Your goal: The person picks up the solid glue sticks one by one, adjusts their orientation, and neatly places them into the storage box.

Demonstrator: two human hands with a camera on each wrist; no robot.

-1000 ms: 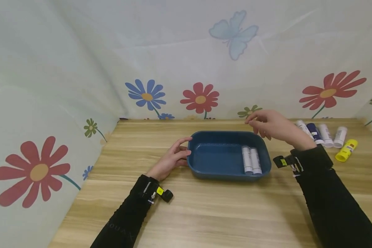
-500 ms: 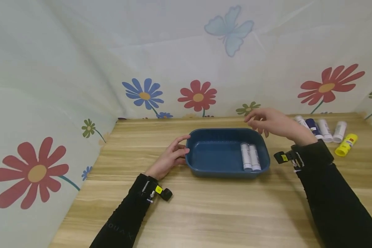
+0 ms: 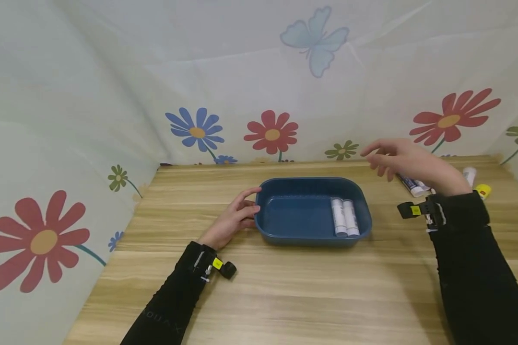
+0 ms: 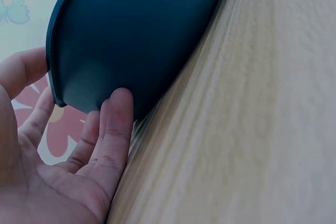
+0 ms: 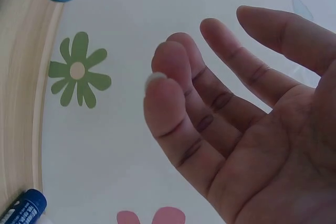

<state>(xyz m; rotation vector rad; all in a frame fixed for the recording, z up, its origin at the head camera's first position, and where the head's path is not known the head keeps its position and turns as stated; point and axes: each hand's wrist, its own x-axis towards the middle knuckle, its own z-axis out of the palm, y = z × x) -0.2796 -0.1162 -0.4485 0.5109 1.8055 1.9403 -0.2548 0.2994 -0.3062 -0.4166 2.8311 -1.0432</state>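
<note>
A dark blue rectangular basin sits on the wooden table, with two white glue sticks lying side by side at its right end. My left hand touches the basin's left end; in the left wrist view its fingers rest against the outer wall and rim. To the right of the basin, my right hand is raised with loosely bent fingers and holds nothing. Beneath and behind it lie a dark blue glue stick, a white glue stick and a yellow glue stick, partly hidden by the hand and wrist.
A white curtain printed with flowers and a butterfly rises along the back and left edges of the wooden table. In the right wrist view, the dark blue glue stick's end shows at the lower left.
My right hand has moved right, away from the basin's far right corner and over the loose glue sticks, covering more of them. My left hand stays at the basin.
</note>
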